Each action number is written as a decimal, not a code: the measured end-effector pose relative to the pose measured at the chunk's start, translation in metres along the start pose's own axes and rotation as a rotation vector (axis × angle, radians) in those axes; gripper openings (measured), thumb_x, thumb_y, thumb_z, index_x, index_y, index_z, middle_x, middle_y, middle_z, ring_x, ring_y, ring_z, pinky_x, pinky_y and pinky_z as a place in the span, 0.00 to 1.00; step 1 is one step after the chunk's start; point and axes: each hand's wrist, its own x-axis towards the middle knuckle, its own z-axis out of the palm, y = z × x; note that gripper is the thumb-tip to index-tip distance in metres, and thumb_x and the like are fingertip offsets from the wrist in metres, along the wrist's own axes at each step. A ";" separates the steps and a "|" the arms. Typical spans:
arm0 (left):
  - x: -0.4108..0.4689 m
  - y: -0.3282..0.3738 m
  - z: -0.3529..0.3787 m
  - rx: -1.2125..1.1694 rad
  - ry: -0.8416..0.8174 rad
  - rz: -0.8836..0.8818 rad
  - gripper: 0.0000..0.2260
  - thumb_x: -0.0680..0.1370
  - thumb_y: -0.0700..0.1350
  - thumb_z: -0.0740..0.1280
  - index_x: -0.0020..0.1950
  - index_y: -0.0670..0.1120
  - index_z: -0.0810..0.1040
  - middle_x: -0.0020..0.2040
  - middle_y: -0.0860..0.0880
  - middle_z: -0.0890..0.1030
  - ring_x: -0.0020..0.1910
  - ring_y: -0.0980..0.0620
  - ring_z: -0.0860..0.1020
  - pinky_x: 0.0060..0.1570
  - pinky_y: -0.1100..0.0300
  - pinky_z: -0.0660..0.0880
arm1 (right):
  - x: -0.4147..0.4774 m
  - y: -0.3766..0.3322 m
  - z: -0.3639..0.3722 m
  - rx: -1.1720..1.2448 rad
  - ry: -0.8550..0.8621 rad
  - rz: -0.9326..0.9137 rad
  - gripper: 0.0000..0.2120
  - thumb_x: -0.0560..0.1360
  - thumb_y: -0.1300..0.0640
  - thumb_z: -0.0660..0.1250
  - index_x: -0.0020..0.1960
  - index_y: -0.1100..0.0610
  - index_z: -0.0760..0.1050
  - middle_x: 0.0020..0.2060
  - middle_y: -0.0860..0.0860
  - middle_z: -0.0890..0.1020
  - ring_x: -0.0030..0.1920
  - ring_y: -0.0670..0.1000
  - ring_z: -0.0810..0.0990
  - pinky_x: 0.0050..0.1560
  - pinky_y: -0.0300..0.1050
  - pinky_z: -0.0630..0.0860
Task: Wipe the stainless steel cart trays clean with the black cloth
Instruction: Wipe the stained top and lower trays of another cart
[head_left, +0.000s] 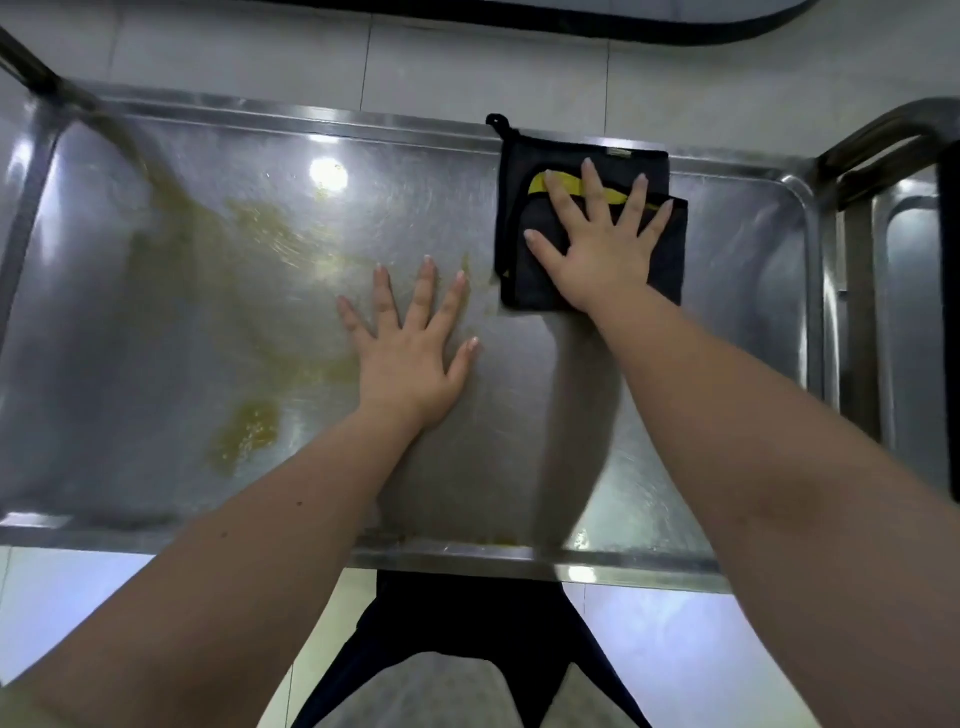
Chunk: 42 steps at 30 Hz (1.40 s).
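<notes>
while yellow smears (249, 228) streak the tray (727, 322) above pale tiles (467, 57), both hands (410, 358) (608, 249) lie spread.

Pale floor tiles (234, 57) with thin grout lines spread out ahead of me. A dark curved rim (623, 31) of something crosses the top of my view. Below, my dark trousers (457, 618) stand over the same tiles.

Bare to the frame edge: left hand (410, 358), right hand (602, 249), and both forearms, with uncovered wrists. Nails run slightly past the fingertips, with rounded ends; left forearm (270, 561) has two small moles. Legs are in dark, near-black trousers (467, 608), plain fabric, splitting into two legs lower down.
</notes>
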 end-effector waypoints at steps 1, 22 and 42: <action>-0.001 0.001 0.000 0.000 0.002 -0.001 0.30 0.80 0.66 0.44 0.79 0.61 0.36 0.80 0.54 0.37 0.77 0.37 0.34 0.68 0.26 0.37 | -0.005 0.000 0.002 0.003 0.009 0.005 0.33 0.75 0.27 0.41 0.77 0.34 0.40 0.80 0.45 0.42 0.76 0.68 0.37 0.71 0.74 0.37; -0.026 -0.034 -0.014 0.024 -0.068 0.131 0.26 0.82 0.60 0.47 0.80 0.60 0.47 0.81 0.52 0.43 0.79 0.43 0.41 0.69 0.27 0.38 | -0.234 -0.020 0.081 0.044 0.076 0.094 0.33 0.75 0.27 0.40 0.77 0.35 0.41 0.80 0.46 0.44 0.76 0.69 0.41 0.70 0.74 0.37; -0.034 -0.096 -0.011 0.054 -0.021 0.093 0.25 0.81 0.66 0.42 0.78 0.67 0.44 0.81 0.57 0.42 0.79 0.46 0.39 0.67 0.24 0.38 | -0.236 -0.080 0.076 0.023 0.064 0.004 0.34 0.74 0.26 0.40 0.77 0.34 0.41 0.79 0.43 0.42 0.76 0.69 0.35 0.68 0.76 0.33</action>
